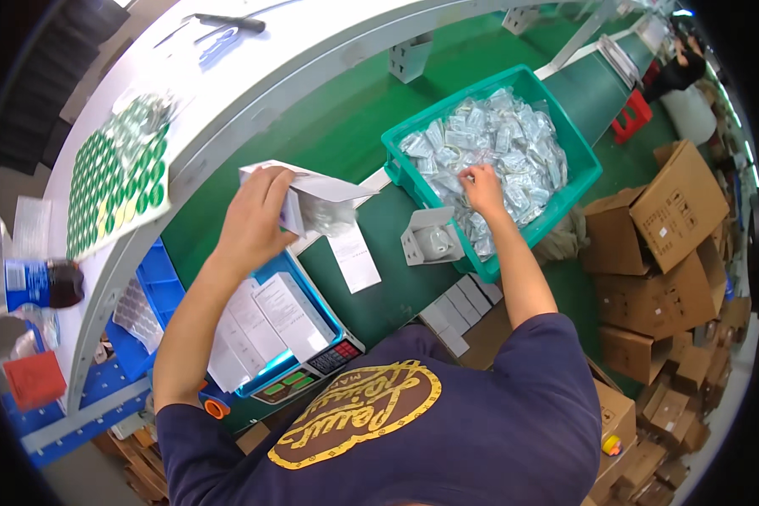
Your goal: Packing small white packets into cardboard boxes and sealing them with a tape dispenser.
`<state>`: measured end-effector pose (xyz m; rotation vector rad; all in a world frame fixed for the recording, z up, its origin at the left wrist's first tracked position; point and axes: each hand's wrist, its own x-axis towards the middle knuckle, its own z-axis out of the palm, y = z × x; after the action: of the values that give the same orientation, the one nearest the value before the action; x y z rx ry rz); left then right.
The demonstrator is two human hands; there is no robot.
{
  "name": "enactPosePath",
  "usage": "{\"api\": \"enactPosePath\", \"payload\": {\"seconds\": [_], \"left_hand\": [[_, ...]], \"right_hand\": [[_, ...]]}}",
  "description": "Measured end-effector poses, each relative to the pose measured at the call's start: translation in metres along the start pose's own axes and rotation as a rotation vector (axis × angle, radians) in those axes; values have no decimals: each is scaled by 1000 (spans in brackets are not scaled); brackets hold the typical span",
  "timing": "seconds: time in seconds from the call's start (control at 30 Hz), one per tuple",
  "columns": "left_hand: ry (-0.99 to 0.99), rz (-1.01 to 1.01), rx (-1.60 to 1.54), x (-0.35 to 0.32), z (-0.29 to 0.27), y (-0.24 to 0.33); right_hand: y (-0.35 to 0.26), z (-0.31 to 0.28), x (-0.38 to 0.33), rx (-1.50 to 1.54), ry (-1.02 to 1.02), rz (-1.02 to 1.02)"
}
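Left hand (257, 215) half-curls round one open white cardboard box (322, 184); right hand (484, 191) bunches its fingertips over uncountable clear plastic packets (508, 131) in one green plastic bin (582, 170), whether gripping any I cannot tell

Yellow script fills a brown oval (354, 413) on the dark shirt (514, 413). A barcode (15, 277) marks the blue bottle label (34, 285), dark symbols the cardboard box (687, 196) — print on the white slip (354, 257) is too small to read.
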<state>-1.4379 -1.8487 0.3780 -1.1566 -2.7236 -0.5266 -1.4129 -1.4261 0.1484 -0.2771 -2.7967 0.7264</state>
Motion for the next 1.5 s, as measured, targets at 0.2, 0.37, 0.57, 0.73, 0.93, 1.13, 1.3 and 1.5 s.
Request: {"api": "enactPosePath", "payload": {"seconds": [0.2, 0.37, 0.57, 0.73, 0.93, 1.13, 1.3, 1.5], "left_hand": [[211, -460, -720, -70, -66, 106], [595, -384, -936, -154, -48, 126], [629, -259, -465, -181, -31, 133], [814, -182, -346, -192, -23, 128], [853, -249, -349, -220, -22, 129], [672, -168, -774, -252, -38, 143], [440, -356, -861, -261, -29, 139], [328, -538, -899, -243, -27, 137]], "right_hand": [[16, 1, -12, 23, 21, 260], [-147, -163, -52, 801, 164, 99], [-381, -247, -178, 938, -49, -433], [-420, -225, -159, 471, -506, -824], [-430, -203, -184, 175, -363, -1042], [-365, -148, -213, 783, -382, -949], [-359, -125, -227, 1007, -715, -618], [-367, -113, -224, 1194, -607, -402]]}}
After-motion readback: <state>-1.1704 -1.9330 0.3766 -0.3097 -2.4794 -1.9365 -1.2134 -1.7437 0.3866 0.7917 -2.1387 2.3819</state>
